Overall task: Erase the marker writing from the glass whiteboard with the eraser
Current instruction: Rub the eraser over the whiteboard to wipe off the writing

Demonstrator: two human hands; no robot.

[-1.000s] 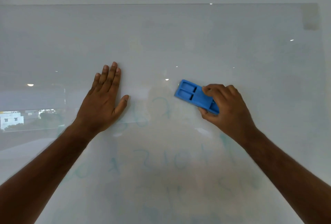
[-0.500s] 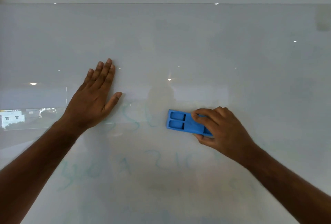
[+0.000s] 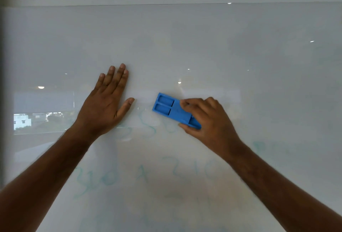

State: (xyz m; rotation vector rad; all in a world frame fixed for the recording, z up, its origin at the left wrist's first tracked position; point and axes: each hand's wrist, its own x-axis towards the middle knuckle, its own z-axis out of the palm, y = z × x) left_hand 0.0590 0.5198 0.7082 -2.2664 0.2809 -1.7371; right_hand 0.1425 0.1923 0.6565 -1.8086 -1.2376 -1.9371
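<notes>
The glass whiteboard (image 3: 203, 42) fills the view, pale grey and glossy. Faint green marker writing (image 3: 149, 129) runs below my hands, with more lines of it (image 3: 177, 170) lower down and a smudge at the right. A blue rectangular plastic eraser (image 3: 169, 108) lies flat against the glass at the centre, tilted down to the right. My right hand (image 3: 207, 118) grips its right end with fingers and thumb. My left hand (image 3: 107, 104) rests flat on the glass just left of the eraser, fingers extended and together, thumb out, holding nothing.
The board's top edge (image 3: 166, 4) meets a plain wall above. A window reflection with a white building (image 3: 22, 120) shows on the glass at the left, and small light glints dot the surface. A dark frame edge runs down the far left.
The eraser in my right hand swept down and left across the writing, then rose a little and tilted. My left hand stays flat on the glass; the view has shifted slightly.
</notes>
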